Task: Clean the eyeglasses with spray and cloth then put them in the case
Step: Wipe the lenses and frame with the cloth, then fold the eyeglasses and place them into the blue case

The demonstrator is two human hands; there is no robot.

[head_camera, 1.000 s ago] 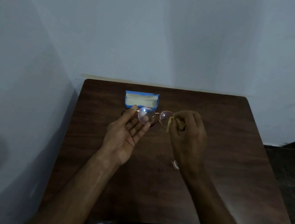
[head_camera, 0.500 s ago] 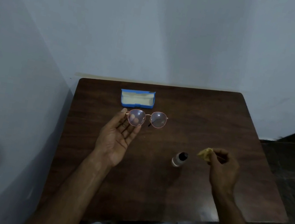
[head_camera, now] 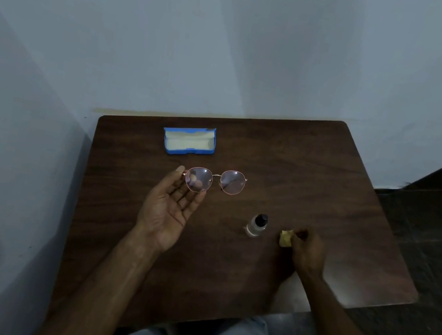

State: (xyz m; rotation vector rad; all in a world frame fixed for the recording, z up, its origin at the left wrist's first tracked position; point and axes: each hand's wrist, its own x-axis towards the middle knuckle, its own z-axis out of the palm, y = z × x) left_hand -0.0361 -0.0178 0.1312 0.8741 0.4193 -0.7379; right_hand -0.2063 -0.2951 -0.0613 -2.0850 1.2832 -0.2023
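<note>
Since the case (head_camera: 188,144) sits open with its pale lining facing up, well beyond the spray bottle (head_camera: 256,226) and off to its left, I'd guess it's parked there ready for the last step. The glasses (head_camera: 216,181) are held up between bottle and case, lenses toward the person, probably to check for smears. The left hand (head_camera: 169,211), left of the bottle, is palm-up and mostly spread. Just the thumb and fingertips pinch the frame at one lens's outer edge. The right hand (head_camera: 307,250), right of the bottle, is curled tight and low over the worktop (head_camera: 328,186), pinching a bunched yellow cloth (head_camera: 286,238) near the bottle. The bottle stands upright, and neither hand touches it. Can't tell if the cloth touches the worktop.
</note>
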